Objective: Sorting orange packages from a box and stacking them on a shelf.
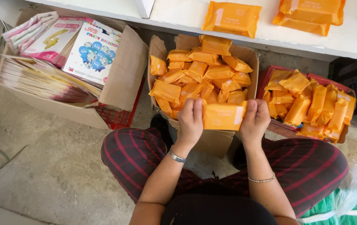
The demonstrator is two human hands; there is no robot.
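While I sit over the floor, my left hand point(190, 121) and my right hand point(254, 121) hold one orange packet point(223, 116) between them. The fingers of each hand are clamped on one short end of the packet, left hand at its left end, right hand at its right end. The packet lies level, just above the front edge of the middle cardboard box point(211, 141), which is filled with more orange packets. A red box point(309, 106) of the same packets stands just beside it on my right. A larger cardboard box point(124, 71) on my left holds flat balloon packs point(93, 52) and stacked sheets. Above the boxes, the white bench point(353, 37) carries a single orange packet and a stack of two. A silver bracelet sits on each wrist.
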